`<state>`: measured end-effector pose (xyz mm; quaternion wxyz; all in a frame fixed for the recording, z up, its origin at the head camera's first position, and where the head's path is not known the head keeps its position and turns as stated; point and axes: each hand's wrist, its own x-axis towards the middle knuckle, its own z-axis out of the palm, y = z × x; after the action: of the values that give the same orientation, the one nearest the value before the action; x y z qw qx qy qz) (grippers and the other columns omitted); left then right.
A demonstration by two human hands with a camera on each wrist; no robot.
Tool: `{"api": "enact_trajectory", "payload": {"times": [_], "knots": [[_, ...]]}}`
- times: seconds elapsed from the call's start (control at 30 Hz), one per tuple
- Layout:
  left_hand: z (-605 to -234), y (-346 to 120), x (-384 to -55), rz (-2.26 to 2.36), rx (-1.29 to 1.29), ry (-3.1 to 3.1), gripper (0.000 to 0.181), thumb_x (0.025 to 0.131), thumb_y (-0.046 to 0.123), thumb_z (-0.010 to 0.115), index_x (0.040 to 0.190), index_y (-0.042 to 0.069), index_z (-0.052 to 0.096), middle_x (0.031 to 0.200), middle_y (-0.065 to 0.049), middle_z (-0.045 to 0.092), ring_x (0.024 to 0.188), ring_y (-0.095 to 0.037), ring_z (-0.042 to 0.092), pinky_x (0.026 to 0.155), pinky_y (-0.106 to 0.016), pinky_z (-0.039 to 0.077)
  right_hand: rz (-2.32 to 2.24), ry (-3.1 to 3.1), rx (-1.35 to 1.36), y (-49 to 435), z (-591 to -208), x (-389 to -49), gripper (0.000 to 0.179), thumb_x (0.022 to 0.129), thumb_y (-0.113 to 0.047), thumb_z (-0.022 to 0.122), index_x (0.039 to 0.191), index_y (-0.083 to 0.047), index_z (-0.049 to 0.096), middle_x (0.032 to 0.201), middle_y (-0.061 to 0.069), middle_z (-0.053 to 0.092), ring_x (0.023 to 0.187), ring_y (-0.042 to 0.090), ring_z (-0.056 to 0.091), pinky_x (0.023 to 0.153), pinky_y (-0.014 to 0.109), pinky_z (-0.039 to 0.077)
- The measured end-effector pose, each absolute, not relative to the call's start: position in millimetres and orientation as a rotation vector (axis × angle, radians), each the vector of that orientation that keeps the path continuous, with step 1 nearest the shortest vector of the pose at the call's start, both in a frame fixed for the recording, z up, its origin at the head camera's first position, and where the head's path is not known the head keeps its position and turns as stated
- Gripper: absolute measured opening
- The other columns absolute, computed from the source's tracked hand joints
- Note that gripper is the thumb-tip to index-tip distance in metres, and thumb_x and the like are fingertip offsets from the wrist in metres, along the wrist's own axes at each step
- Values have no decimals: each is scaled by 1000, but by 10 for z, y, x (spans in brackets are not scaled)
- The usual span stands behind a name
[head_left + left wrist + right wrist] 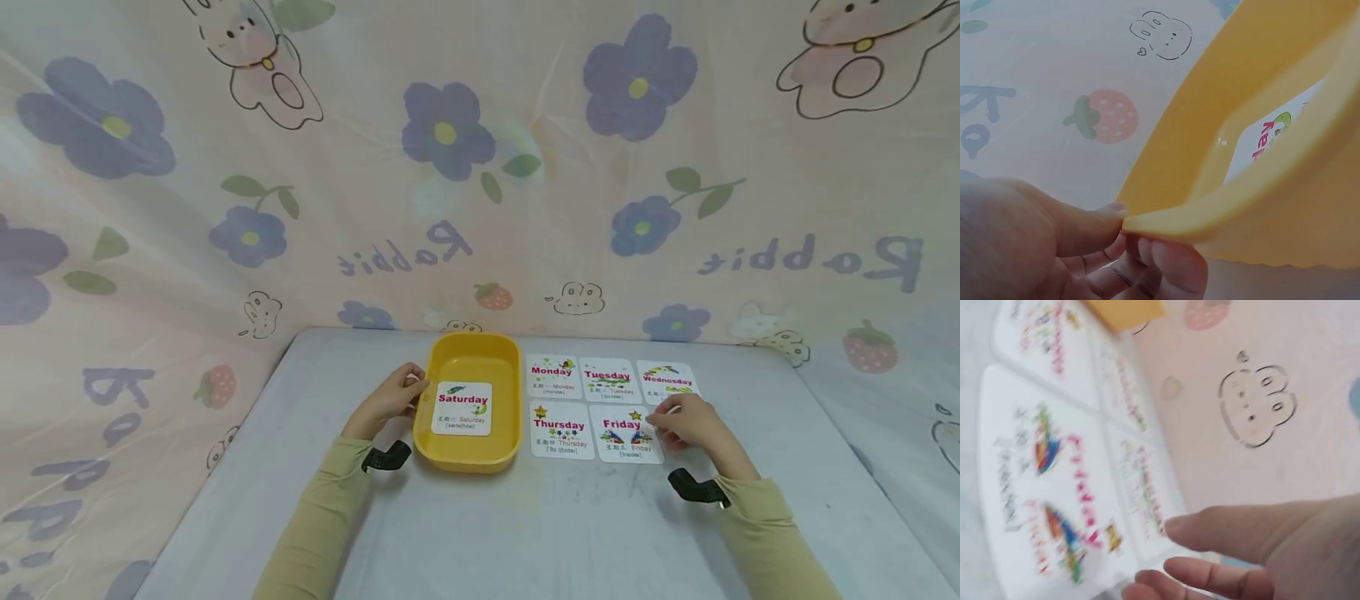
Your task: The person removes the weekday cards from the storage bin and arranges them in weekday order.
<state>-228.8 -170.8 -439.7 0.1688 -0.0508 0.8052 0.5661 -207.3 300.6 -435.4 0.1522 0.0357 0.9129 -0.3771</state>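
My left hand (pixel 386 402) pinches the left rim of a yellow plastic tray (pixel 472 358), thumb on top and fingers below, as the left wrist view shows. Inside the tray lies a white card printed Saturday (pixel 462 408). My right hand (pixel 693 422) hovers by the right edge of the Friday card (pixel 627 434), thumb and fingers apart with nothing between them. The Thursday card (pixel 562 431) lies left of Friday. Behind them are the Monday card (pixel 552 377), the Tuesday card (pixel 608 382) and the Wednesday card (pixel 666 379), its lower part overlapped by the right hand.
The cards lie in two rows on a white table (pixel 525 533), close to the tray's right side. A pale curtain (pixel 540 233) with flowers and rabbits hangs behind the table's back edge. Each wrist wears a black camera mount (pixel 697 487).
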Motion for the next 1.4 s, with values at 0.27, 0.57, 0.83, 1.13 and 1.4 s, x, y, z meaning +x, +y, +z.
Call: {"api": "enact_trajectory", "payload": {"times": [0.27, 0.57, 0.83, 1.13, 1.4], "knots": [[-4400, -1692, -2303, 1618, -135, 2286, 12, 102, 14, 47, 110, 6, 44, 89, -17, 54, 71, -23, 56, 54, -28, 48, -1311, 2536, 24, 2693, -4074, -2168, 39, 97, -21, 54, 116, 13, 52, 93, 24, 64, 77, 28, 66, 67, 36, 56], [-4414, -1676, -2331, 1623, -130, 2287, 12, 102, 15, 46, 109, 6, 44, 93, -21, 54, 73, -26, 56, 55, -28, 48, -1513, 2388, -103, 2152, -3862, -2369, 39, 99, -21, 52, 122, 10, 52, 107, 26, 62, 92, 33, 65, 77, 39, 55], [-4430, -1721, -2323, 1609, -124, 2307, 13, 102, 16, 47, 109, 6, 44, 89, -17, 55, 72, -25, 56, 55, -28, 48, -1612, 2233, -166, 1631, -3754, -2395, 38, 98, -23, 54, 124, 5, 52, 109, 22, 63, 91, 29, 66, 82, 42, 52], [-4412, -1722, -2286, 1626, -134, 2277, 13, 102, 16, 46, 110, 5, 44, 90, -19, 55, 71, -24, 55, 55, -28, 47, -1783, 1872, -174, 1171, -3807, -2252, 51, 99, -20, 52, 140, 4, 35, 131, 25, 50, 119, 38, 52, 95, 42, 45], [-4417, -1731, -2287, 1622, -156, 2282, 13, 102, 17, 47, 110, 7, 45, 88, -15, 54, 72, -24, 54, 56, -27, 47, -1885, 1656, 12, 861, -3919, -2211, 51, 98, -21, 53, 139, 0, 31, 140, 27, 39, 126, 41, 43, 101, 47, 39]]}}
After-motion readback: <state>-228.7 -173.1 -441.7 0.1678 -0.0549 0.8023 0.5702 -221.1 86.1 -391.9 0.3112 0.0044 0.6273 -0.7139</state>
